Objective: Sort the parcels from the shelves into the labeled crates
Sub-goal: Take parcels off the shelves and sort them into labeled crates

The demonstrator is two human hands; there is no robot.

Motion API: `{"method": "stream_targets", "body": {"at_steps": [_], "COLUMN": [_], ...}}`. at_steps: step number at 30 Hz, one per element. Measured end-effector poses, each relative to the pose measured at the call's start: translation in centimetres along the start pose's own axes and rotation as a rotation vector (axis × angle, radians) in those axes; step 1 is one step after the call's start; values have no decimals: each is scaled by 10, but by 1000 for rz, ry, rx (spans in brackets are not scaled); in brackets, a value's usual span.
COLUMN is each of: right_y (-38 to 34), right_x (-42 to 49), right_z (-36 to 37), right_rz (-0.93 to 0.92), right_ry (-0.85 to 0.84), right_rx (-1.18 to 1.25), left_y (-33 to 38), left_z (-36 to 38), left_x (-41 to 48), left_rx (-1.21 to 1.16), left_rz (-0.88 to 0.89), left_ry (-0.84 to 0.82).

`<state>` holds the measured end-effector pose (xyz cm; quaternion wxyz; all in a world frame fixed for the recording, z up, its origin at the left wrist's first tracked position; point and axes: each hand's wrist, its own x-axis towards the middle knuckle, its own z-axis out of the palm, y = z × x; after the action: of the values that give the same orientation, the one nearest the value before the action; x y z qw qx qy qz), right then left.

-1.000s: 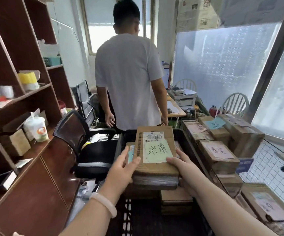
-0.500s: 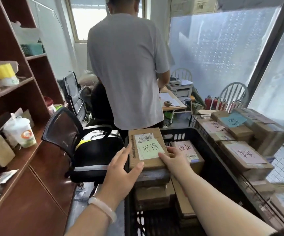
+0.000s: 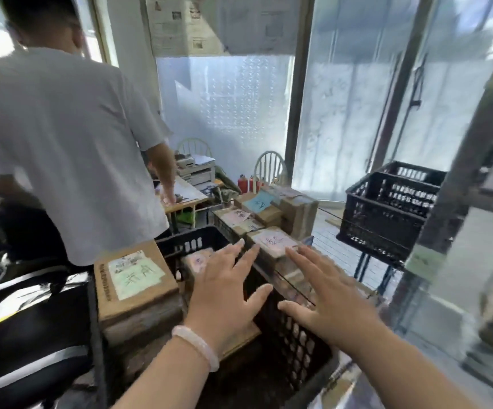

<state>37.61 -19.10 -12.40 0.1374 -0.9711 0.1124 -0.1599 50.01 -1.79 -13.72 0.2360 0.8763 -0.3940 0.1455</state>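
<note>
Cardboard parcel (image 3: 134, 286) (green label) tops the left-edge stack in the black crate (image 3: 295, 343); my left hand (image 3: 224, 296) and right hand (image 3: 328, 296) hover splayed, empty.

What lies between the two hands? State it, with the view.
The right wall of the black crate runs between the left hand and the right hand, both open and holding nothing; the head view shows it.
</note>
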Motion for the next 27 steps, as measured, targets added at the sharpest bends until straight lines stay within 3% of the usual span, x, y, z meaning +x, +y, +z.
{"method": "stream_targets", "body": {"at_steps": [6,14,20,27], "right_y": [100,181,226,295], "right_x": [-128,-332,-451,-510], "right_z": [-73,-170,-199,-239], "right_rz": [264,639,825,977], "right_ry": [69,245,307,374], "right_rx": [-207,-259,-291,-203], "left_y": [155,377,498,566], "left_z": [53,86,107,134], "left_x": [6,-56,-106,-142], "left_rx": [-26,-189,-285,-312], "left_rz": [348,718,834,831], "left_ry": [-92,-114,-165,-234]}}
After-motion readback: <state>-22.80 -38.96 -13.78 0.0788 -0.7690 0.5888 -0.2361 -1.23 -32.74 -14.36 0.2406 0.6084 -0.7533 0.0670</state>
